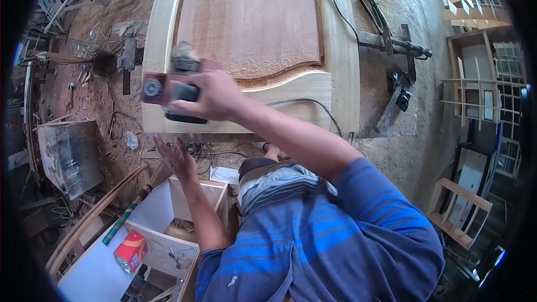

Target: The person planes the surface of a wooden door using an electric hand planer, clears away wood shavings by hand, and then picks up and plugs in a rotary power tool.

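Observation:
My right hand (215,95) is wrapped round the grip of a red-and-black corded power tool (162,90), its exact kind blurred by motion. The tool rests over the near left corner of a pale wooden panelled door (299,92), which has a curved rail and a reddish inset panel (251,17) strewn with wood dust. A black cord (305,100) runs across the rail and over the near edge. Below the door's near left edge, my left hand (178,159) is held apart from it, fingers spread and holding nothing.
A clamp-like metal tool (386,33) lies right of the door. An open pale cabinet carcass (168,235) with a red packet (131,250) and scissors (177,258) stands at lower left. Wooden frames (461,212) line the right side. Wood scraps litter the floor.

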Available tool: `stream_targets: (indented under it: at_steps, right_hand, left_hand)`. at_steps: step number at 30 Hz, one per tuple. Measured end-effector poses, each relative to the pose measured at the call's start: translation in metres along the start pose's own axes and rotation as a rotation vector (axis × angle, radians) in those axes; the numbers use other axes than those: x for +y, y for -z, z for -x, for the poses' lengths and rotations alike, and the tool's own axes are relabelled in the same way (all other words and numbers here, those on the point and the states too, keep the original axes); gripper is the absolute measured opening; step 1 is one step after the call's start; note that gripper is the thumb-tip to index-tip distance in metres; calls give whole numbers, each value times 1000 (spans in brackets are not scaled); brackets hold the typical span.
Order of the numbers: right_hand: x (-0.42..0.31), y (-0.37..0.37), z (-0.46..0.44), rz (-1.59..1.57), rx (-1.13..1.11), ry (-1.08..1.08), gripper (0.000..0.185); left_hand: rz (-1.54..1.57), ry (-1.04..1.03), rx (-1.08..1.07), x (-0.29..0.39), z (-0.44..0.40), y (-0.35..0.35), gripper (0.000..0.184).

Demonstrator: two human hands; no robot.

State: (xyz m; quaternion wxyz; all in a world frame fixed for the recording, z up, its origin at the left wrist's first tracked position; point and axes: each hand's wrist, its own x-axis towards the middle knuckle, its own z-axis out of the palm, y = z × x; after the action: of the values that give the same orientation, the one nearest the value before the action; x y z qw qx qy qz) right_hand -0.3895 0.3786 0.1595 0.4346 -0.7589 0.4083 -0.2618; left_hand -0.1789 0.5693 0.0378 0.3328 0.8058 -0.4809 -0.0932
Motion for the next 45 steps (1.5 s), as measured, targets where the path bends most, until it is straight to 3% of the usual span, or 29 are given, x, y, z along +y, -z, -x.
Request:
stream_targets:
  at_steps: [3,9,12,15,17,29,40,41,45]
  right_hand:
    - [4,79,75,-64,-18,-105,60]
    - [42,218,227,143,39,-412,54]
    - [58,259,283,176,125,-563,52]
    - [75,273,323,106,281,-597,49]
    - [83,279,334,98,283,-617,51]
    - [119,291,299,191,112,-544,55]
    - [141,304,207,269,-141,-284,53]
    - [144,301,201,332,-145,-228,50]
    - [129,291,169,371,-338,-339,58]
  left_hand:
    - [-73,-94,-31,3,6,-22,84]
    - [-185,-249,-298,101,34,-100,104]
    - [-292,-300,-320,151,51,-135,111]
    - [-322,-402,-300,176,62,-161,116]
    - [-377,-366,-309,182,64,-163,119]
    - [-418,-93,-165,162,39,-164,130]
    - [-464,-68,-111,141,20,-162,134]
    - [-464,-63,-115,140,19,-163,133]
    - [-410,-28,-163,133,17,-155,122]
